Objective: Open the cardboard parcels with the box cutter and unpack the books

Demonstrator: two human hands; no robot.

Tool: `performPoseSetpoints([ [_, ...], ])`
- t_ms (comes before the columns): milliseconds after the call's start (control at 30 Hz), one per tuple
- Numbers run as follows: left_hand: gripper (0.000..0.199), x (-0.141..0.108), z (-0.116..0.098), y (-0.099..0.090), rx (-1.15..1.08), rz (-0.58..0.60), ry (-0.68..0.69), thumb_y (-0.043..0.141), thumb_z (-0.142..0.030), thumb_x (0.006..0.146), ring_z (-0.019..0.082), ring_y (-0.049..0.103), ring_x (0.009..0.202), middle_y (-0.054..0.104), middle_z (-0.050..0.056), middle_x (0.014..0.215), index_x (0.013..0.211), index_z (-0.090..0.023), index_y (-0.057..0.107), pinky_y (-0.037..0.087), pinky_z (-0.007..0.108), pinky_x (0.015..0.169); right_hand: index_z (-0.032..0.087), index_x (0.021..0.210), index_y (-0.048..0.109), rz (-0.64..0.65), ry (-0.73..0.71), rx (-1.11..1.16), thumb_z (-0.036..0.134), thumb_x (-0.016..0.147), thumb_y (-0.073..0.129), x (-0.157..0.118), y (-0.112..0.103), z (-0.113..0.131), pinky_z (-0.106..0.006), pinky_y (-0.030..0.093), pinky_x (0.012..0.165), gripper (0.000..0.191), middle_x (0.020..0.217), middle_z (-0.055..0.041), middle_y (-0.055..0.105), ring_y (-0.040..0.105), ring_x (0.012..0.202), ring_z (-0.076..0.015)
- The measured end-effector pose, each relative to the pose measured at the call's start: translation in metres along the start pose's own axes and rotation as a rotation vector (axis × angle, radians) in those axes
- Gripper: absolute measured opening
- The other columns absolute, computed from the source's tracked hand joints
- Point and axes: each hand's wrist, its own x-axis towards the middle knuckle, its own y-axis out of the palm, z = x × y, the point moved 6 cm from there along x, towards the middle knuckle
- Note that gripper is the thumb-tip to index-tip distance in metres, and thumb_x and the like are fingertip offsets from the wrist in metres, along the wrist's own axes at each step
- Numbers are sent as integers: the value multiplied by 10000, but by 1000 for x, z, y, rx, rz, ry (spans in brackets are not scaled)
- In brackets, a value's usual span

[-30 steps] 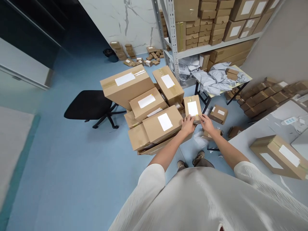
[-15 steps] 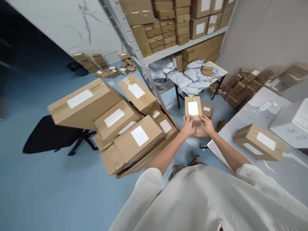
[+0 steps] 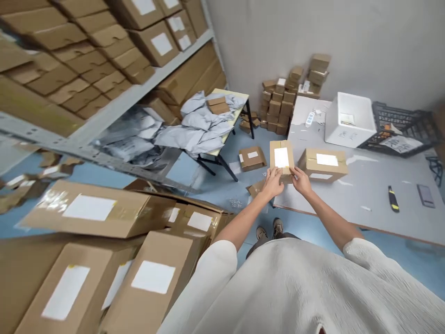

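Note:
Out in front of me I hold a small brown cardboard box (image 3: 288, 163) with a white label on its top face. My left hand (image 3: 273, 183) grips its near left edge, and my right hand (image 3: 301, 181) grips the near right edge. Just to the right, a longer labelled cardboard box (image 3: 335, 172) rests on the grey table (image 3: 358, 197). Another labelled box (image 3: 252, 158) sits on the floor beyond my left hand. The underside of the held box is hidden.
At left, large labelled boxes (image 3: 153, 278) are piled beside a metal shelf (image 3: 114, 106) full of cartons. Grey mailer bags (image 3: 201, 123) cover a small table. On the grey table are a white foam box (image 3: 350, 119), a black crate (image 3: 399, 125), a utility knife (image 3: 393, 199) and a phone-like slab (image 3: 425, 195).
My view has swung to the right, bringing more of the grey table, the foam box and the crate into sight. Both hands still hold the small box, now near the table's edge.

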Motion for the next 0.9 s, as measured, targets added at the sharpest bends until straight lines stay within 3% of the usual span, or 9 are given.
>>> performPoseSetpoints([
  [167,917,7,-13,56,-20,262,157,698,-250,900,408,222,1717,324,169,1821,1754,-216,367,281,638,1371,200,1592,622,38,123,-73,266,995,514,-49,1,-41,-614,537,1211,611,1601,-182,623,605,1467,-385],
  [300,974,8,-18,81,-21,397,177,718,-278,882,460,91,1746,166,146,1892,1774,-218,333,337,627,1346,164,1629,557,65,210,-100,289,981,529,-71,5,-60,-601,512,1231,661,1637,-213,564,552,1516,-388],
  [433,1013,19,-23,86,30,433,204,728,-307,868,465,37,1750,112,168,1899,1780,-169,310,302,617,1363,189,1638,543,31,210,-59,289,965,539,-70,2,-64,-628,508,1213,681,1624,-208,561,575,1464,-401],
  [667,1043,54,-35,88,86,451,227,739,-325,839,444,75,1752,119,171,1896,1780,-183,313,267,617,1377,180,1650,521,51,207,-51,286,922,574,-49,-9,-85,-629,533,1167,738,1606,-224,544,588,1408,-427],
  [900,928,90,-58,94,133,430,126,715,-285,893,468,98,1746,156,117,1900,1754,-306,369,94,774,1353,176,1616,546,123,194,-107,248,906,604,-26,-30,-116,-632,502,1185,716,1608,-233,486,562,1389,-421],
])
